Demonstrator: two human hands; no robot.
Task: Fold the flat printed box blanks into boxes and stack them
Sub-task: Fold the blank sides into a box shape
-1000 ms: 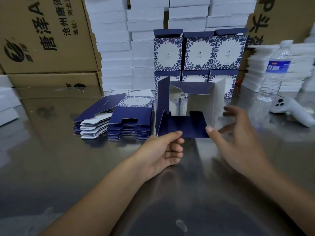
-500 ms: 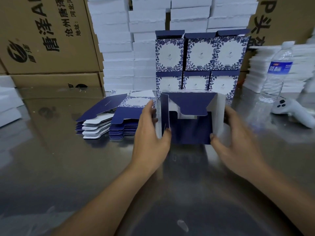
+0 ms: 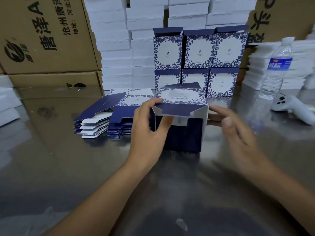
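Box [image 3: 181, 97] gripped by left hand [image 3: 150, 132], right hand [image 3: 236, 127] seemingly slack (blurred), six finished boxes [image 3: 197, 51] behind

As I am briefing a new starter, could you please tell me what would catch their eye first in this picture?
First, the half-folded box at the centre of the table, with the left hand gripping its left edge and the right hand open beside its right wall. Behind it stand finished boxes in two rows, blue floral print facing the camera, while a pile of flat blanks lies to its left.
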